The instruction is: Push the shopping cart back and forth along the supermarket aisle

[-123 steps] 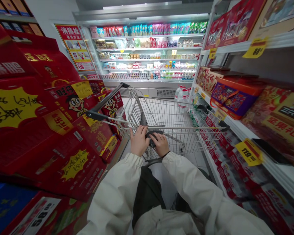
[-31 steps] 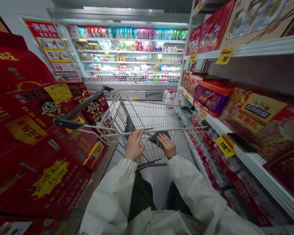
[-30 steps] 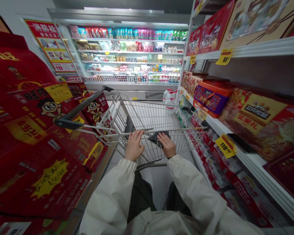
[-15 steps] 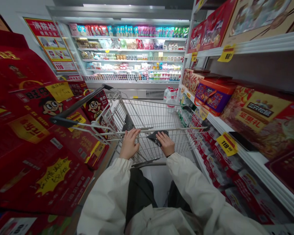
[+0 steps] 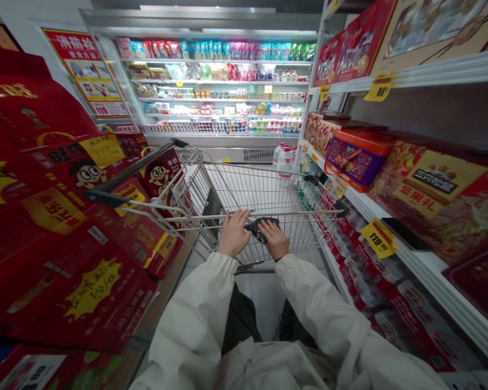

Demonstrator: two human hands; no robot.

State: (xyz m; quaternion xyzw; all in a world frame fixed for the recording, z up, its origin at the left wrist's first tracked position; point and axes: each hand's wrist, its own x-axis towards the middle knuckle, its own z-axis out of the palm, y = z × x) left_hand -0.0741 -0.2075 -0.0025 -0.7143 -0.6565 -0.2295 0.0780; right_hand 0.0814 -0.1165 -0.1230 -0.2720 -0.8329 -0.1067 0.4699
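A wire shopping cart (image 5: 305, 214) stands sideways in front of me in a narrow aisle, its black handle (image 5: 122, 177) pointing left. My left hand (image 5: 233, 235) lies on the cart's near top rail with the fingers curled over the wire. My right hand (image 5: 276, 241) is just to its right and presses a dark cloth (image 5: 259, 226) against the same rail, fingers closed over it. The two hands are almost touching. Both arms wear white sleeves. The basket looks empty.
Stacked red gift boxes (image 5: 77, 216) with yellow price stars crowd the left side. Shelves on the right hold boxed goods (image 5: 431, 184) and yellow price tags (image 5: 377, 238). A lit chiller (image 5: 228, 92) closes the aisle's far end, with water bottles (image 5: 284, 157) nearby.
My left hand has slid right along the rail, closer to my right hand and the cloth. The right hand has stayed on the cloth at about the same spot.
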